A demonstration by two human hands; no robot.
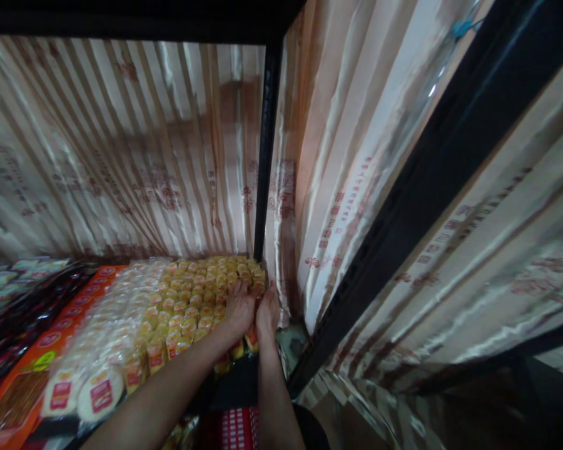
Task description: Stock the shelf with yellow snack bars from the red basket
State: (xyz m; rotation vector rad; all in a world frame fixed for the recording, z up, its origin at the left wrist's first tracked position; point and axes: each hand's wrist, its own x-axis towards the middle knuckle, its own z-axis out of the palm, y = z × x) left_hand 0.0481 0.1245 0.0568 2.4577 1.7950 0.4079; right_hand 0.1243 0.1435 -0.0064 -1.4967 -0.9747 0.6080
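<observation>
Small yellow-wrapped snack packets (187, 300) stand in close rows on the shelf. At their right end, my left hand (241, 307) lies on the packets with its fingers bent around them. My right hand (267, 307) presses in from the right side, its fingers curled towards the left hand. Between the two hands some yellow packets show, partly covered by the fingers. How many are gripped I cannot make out.
Left of the yellow packets are round white packaged cakes (101, 390), an orange snack pack (25, 400) and dark packets (23, 319). A black shelf post (266, 150) rises behind; another post (403, 181) slants at right. Printed curtain-like sheeting (159, 156) hangs behind. A red basket (239, 428) is below.
</observation>
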